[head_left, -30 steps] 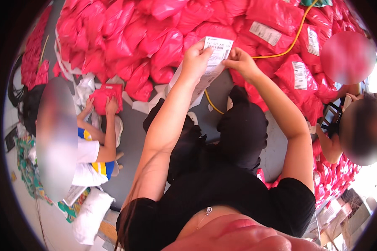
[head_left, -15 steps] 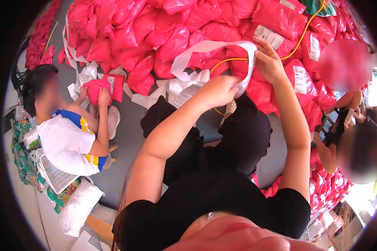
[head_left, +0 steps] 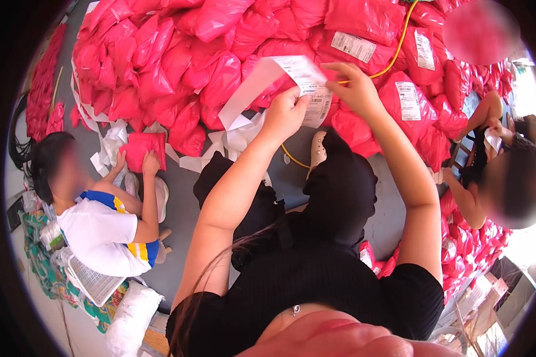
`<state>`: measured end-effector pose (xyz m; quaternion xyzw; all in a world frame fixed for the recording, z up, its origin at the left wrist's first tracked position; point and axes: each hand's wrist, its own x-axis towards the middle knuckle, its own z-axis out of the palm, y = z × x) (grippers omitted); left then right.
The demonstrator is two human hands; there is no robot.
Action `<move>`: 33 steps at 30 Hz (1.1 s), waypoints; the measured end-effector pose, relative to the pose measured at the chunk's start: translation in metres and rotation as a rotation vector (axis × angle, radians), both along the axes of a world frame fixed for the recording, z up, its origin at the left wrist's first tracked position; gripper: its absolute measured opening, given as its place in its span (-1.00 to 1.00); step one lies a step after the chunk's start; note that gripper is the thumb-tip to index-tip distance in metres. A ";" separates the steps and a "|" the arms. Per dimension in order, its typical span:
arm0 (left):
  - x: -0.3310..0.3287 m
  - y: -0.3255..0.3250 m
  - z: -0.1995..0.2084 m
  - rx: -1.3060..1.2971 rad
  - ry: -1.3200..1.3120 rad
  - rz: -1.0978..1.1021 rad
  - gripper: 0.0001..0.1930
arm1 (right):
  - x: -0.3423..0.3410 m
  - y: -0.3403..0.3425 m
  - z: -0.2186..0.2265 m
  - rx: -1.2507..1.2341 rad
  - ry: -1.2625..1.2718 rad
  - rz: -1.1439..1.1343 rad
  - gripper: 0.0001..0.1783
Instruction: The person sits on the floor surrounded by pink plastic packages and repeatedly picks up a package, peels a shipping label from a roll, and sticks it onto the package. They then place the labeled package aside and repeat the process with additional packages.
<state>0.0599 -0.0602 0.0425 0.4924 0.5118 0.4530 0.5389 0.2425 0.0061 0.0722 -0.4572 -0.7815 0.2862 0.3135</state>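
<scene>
A white strip of printed shipping labels (head_left: 317,108) is stretched between my hands, just in front of the pile of pink parcels. My left hand (head_left: 286,113) is closed on the strip's lower edge, thumb on top. With thumb and fingers pinched, my right hand (head_left: 357,89) grips the strip's right side, where motion blurs its edge slightly. A blank white length of the strip loops out to the left of my left hand and hangs toward the loose backing paper (head_left: 244,138) on the floor.
Pink plastic parcels (head_left: 220,71) are heaped ahead, several with white labels. A yellow cord (head_left: 404,44) runs over them. At left a seated person (head_left: 101,232) holds a pink parcel (head_left: 144,152); another person (head_left: 470,205) is at right. A white basket (head_left: 95,279) stands at lower left.
The strip has turned from a narrow loop to show its printed face. My left hand has moved left and up; my right hand has come left and lower. The person at left has shifted their parcel.
</scene>
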 end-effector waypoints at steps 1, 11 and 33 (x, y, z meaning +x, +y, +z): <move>0.000 0.004 -0.007 0.012 0.009 -0.003 -0.79 | 0.001 -0.001 0.010 0.329 -0.313 -0.042 -0.65; -0.067 0.041 -0.063 -0.165 -0.176 0.078 -0.89 | 0.118 -0.135 0.131 -1.229 -0.490 0.741 -0.70; -0.066 0.067 -0.059 -0.178 -0.307 0.085 -0.78 | 0.092 -0.067 0.094 -0.611 -0.238 0.259 -0.70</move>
